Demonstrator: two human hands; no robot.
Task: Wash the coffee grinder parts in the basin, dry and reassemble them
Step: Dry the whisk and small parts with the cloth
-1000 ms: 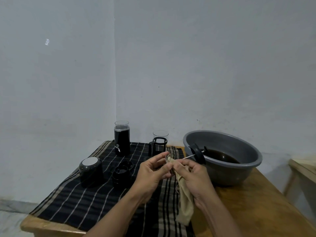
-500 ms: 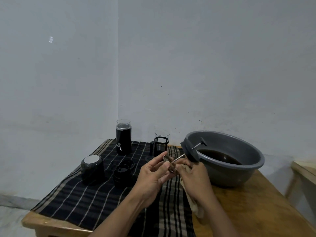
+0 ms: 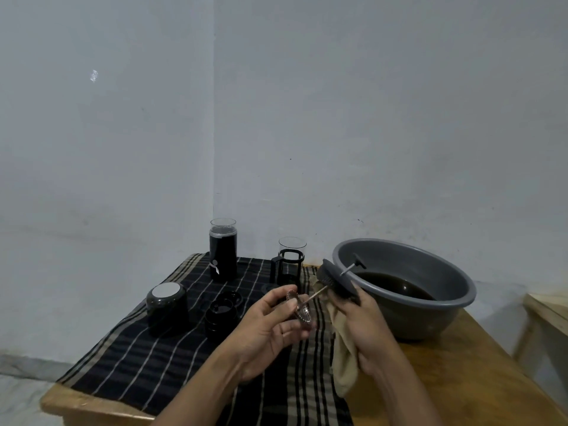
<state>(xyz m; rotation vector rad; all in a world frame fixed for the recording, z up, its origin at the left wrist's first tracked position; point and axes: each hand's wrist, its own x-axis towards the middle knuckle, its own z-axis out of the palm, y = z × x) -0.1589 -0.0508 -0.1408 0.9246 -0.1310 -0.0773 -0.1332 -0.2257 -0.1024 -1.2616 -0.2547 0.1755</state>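
Observation:
My left hand (image 3: pixel 270 327) pinches a round metal filter disc (image 3: pixel 302 312) at the end of a thin rod. My right hand (image 3: pixel 359 321) holds the black lid (image 3: pixel 336 279) that the rod passes through, together with a beige cloth (image 3: pixel 342 358) that hangs down below the hand. The rod's knob (image 3: pixel 358 261) points over the grey basin (image 3: pixel 408 309), which holds dark water. Both hands are in front of the basin's left side, above the striped cloth.
On the black striped cloth (image 3: pixel 138 364) stand a black grinder with clear top (image 3: pixel 223 249), a glass beaker in a black frame (image 3: pixel 290 261), a dark cup with pale top (image 3: pixel 167 305) and small black parts (image 3: pixel 222 312). The wooden table (image 3: pixel 461 379) ends at right; another surface (image 3: pixel 550 309) stands beyond.
The cloth has slid off the filter disc and now hangs under my right hand. The lid has tilted up toward the basin rim, and my left hand now holds the bare disc.

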